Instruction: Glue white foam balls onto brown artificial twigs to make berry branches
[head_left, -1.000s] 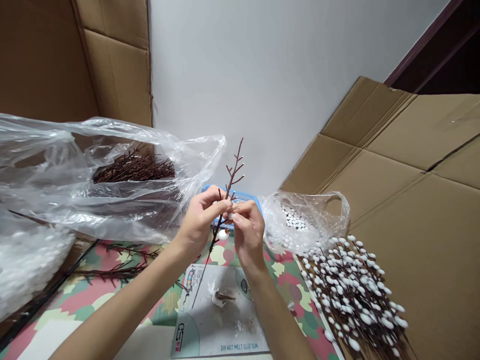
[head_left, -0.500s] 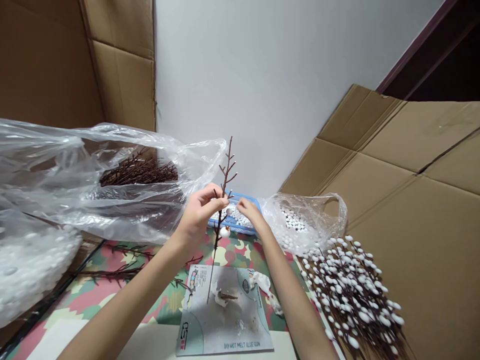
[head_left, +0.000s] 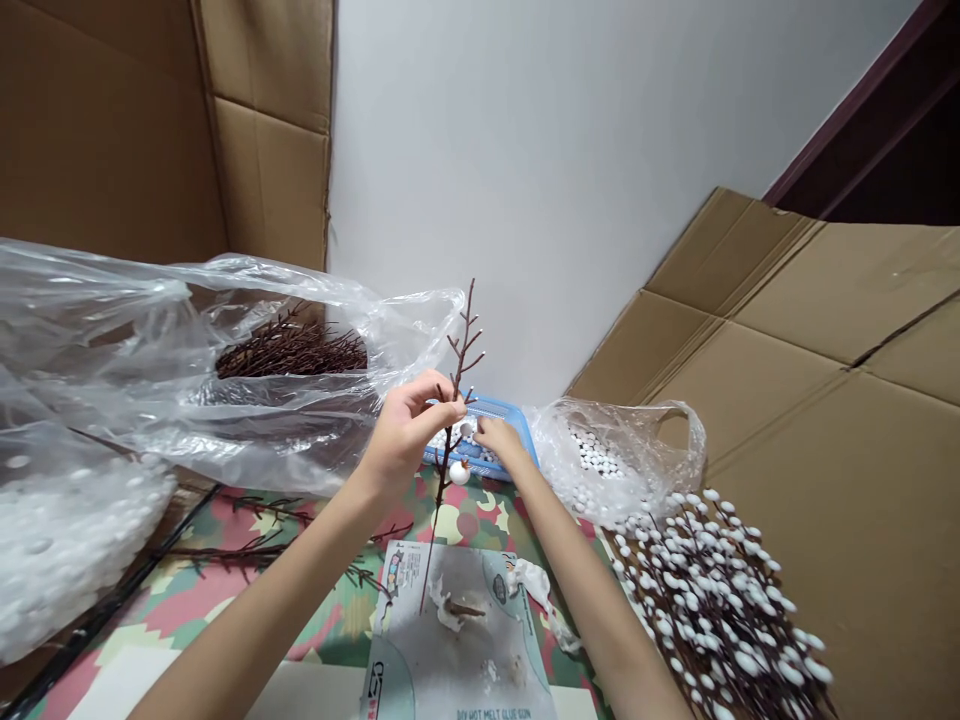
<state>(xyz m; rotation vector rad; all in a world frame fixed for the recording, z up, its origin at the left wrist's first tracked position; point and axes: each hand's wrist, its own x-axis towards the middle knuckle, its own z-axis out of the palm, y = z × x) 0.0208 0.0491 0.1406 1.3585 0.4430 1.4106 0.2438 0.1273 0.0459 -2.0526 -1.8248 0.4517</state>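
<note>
Left hand (head_left: 409, 432) raised, pinching brown twig (head_left: 459, 375) upright — right hand (head_left: 496, 440) grips white bead (head_left: 468, 428) beside it.

One left hand (head_left: 405, 432), one right hand (head_left: 501, 442), one twig (head_left: 464, 335), two white beads (head_left: 459, 472), one blue tray (head_left: 504, 408), three plastic bags (head_left: 285, 425).

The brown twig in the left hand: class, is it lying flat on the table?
No, the left hand holds the twig upright, above the table.
</note>
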